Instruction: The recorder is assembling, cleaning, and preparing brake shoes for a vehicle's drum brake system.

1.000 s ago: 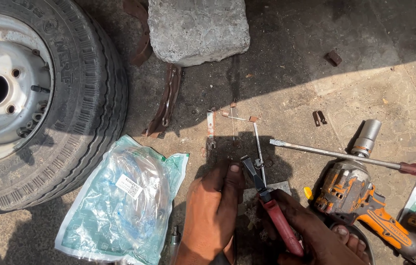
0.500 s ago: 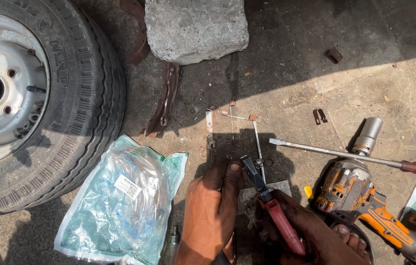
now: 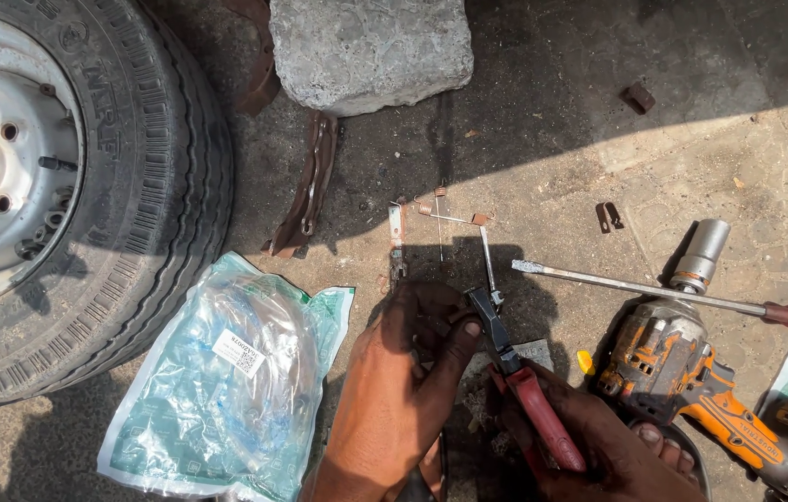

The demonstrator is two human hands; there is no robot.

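Observation:
My right hand [image 3: 598,451] grips the red handles of a pair of pliers [image 3: 515,376]. The dark jaws of the pliers meet a thin metal pin [image 3: 487,260] lying on the concrete. My left hand [image 3: 403,390] rests palm down just left of the jaws, fingers curled in shadow and thumb against the pliers' head. Whatever lies under those fingers is hidden. Small rusty springs and clips [image 3: 440,212] lie just beyond the pin.
A tyre on a steel rim [image 3: 68,186] lies at left, with a clear plastic parts bag [image 3: 226,372] below it. A stone block [image 3: 370,46] and rusty brake shoe [image 3: 310,181] sit at the top. A long screwdriver [image 3: 673,293] and orange impact wrench [image 3: 691,381] lie at right.
Almost nothing: the view drifts slightly, and my left thumb settles closer against the pliers' head. My right hand keeps its grip on the pliers.

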